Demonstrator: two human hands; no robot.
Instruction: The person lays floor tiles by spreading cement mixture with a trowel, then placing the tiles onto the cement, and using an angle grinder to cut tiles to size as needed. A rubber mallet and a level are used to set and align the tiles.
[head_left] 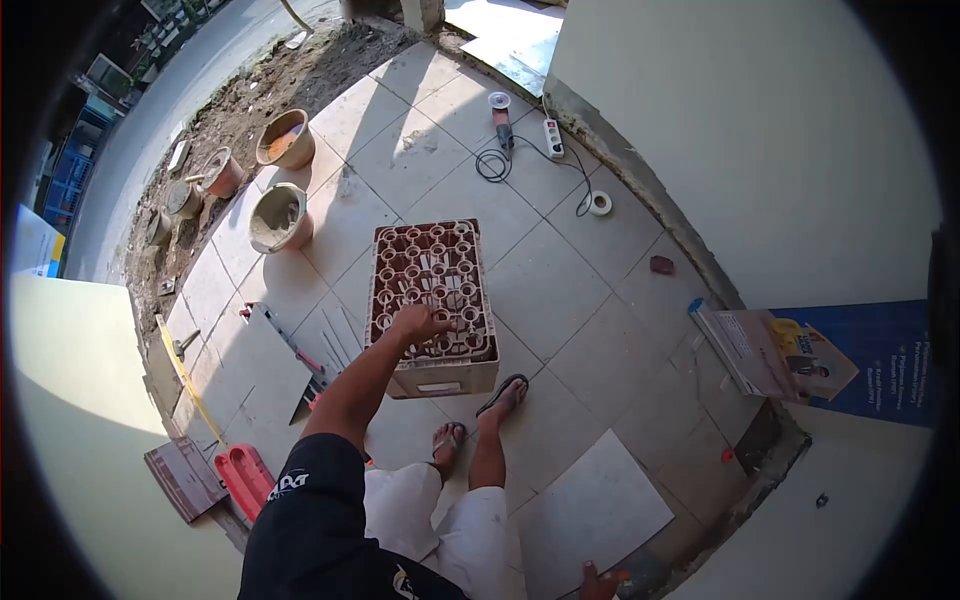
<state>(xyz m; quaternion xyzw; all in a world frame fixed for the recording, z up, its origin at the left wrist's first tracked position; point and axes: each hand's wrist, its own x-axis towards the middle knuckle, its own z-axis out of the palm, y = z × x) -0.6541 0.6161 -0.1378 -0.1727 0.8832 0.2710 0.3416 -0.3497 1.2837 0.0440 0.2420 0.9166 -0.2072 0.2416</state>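
Observation:
A red-brown plastic bottle crate [430, 262] with a grid of round openings stands on the tiled floor in front of my feet. My left hand [416, 324] is on the near part of its top, with curled fingers on the grid. Pale pieces show inside the crate, too small to name. My right hand [602, 583] is low at the bottom edge of the view, partly cut off, thumb and fingers apart. Beside it lies a large loose floor tile [600, 505]. A small orange spot shows at its fingertips, which I cannot make out.
An angle grinder [501, 122] and a power strip [553, 138] lie beyond the crate, with a tape roll [600, 203]. Buckets [281, 218] stand to the left. A tile cutter [285, 340], hammer [186, 343] and red plastic piece [243, 478] lie at left. A banner [830, 350] is at right.

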